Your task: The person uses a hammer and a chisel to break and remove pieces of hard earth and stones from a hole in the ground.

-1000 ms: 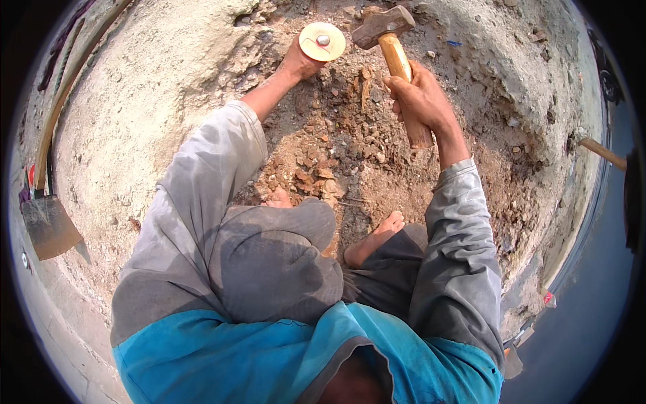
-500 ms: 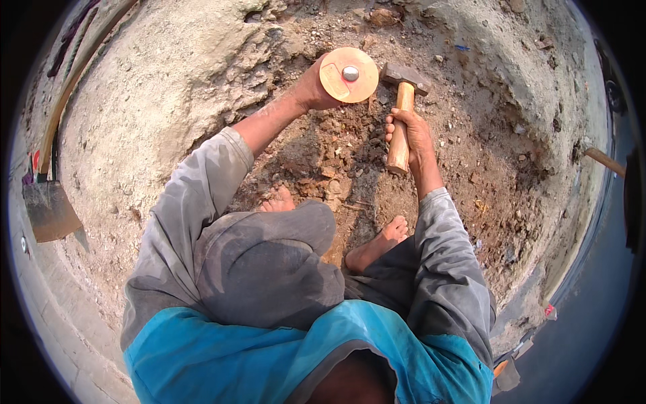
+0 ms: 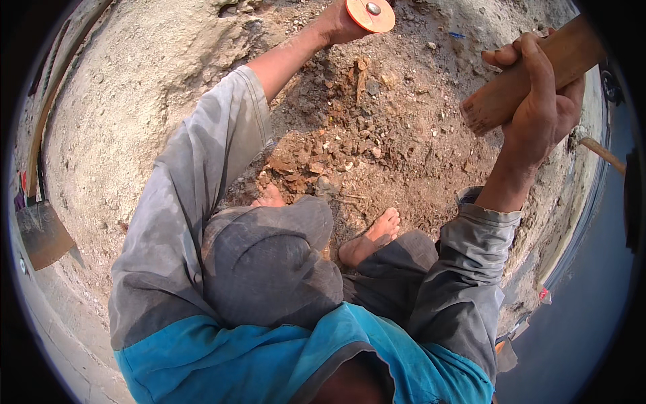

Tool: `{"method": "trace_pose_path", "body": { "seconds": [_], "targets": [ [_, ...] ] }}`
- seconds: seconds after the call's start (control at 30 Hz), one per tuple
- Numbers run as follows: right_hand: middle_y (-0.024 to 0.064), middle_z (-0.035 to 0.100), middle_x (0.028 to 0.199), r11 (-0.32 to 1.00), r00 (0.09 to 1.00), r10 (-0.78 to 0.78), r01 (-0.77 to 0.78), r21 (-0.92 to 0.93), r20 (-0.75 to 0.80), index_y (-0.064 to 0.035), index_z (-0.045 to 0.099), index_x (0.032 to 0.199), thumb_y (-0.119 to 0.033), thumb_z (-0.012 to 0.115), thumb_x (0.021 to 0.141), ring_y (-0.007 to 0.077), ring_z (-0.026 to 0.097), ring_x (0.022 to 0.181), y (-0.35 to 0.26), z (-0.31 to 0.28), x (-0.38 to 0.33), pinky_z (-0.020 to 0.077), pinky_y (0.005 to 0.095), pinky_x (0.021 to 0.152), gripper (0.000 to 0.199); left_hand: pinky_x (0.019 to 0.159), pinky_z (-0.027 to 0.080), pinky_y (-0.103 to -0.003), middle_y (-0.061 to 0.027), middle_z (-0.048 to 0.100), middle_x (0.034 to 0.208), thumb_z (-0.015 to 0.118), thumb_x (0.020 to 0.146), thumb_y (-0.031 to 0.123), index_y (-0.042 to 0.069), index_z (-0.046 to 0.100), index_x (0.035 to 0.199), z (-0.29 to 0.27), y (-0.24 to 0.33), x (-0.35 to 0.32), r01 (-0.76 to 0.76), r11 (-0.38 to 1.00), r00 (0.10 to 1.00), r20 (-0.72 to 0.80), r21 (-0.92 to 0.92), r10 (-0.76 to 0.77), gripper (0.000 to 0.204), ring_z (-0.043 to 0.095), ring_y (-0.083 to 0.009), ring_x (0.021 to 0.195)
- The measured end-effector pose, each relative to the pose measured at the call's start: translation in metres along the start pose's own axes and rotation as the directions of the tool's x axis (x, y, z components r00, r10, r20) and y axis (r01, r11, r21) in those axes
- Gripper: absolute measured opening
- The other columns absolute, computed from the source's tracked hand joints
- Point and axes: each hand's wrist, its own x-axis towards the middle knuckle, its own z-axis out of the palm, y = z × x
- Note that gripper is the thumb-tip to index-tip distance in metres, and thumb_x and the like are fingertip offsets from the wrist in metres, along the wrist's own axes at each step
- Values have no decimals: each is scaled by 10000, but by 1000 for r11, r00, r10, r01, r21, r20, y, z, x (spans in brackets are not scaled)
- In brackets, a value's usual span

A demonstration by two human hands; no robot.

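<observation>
My left hand [image 3: 340, 23], arm stretched forward, is closed around a chisel under its round orange hand guard [image 3: 381, 21]. A shiny metal striking end sits in the guard's middle; the chisel's shaft and tip are hidden. To the far right, my right hand [image 3: 542, 111] grips a hammer by its thick wooden handle [image 3: 491, 104], raised close to the camera. The hammer's head lies outside the picture. Between my arms is broken, reddish-brown earth [image 3: 350, 148] with loose stones.
My bare feet [image 3: 377, 237] rest on the rubble. A rough pale earth bank [image 3: 128, 108] rises on the left. At the left rim are a metal tool blade [image 3: 44, 236] and a long curved wooden handle [image 3: 64, 84]. Another wooden handle [image 3: 602, 155] juts in at right.
My right hand has swung the hammer up and right, away from the chisel. My left hand and the chisel now appear higher in the picture and slightly right.
</observation>
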Motion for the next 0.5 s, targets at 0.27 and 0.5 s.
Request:
{"method": "trace_pose_path", "body": {
  "seconds": [0.27,0.5],
  "targets": [
    [69,611,771,748,661,661,-544,-381,354,36,517,1195,-150,609,842,140,616,579,70,36,-49,534,306,522,410,824,533,-349,-64,704,1037,765,792,179,71,649,1143,3,45,2,423,826,906,-149,372,-397,385,648,-165,945],
    [75,631,712,947,917,317,-319,-31,243,22,633,1001,-171,653,913,136,626,593,-9,25,4,549,285,561,213,931,519,-358,-96,694,1130,789,758,139,85,639,1217,-13,18,-29,240,887,966,-191,395,-176,485,652,-215,1063]
  ]
}}
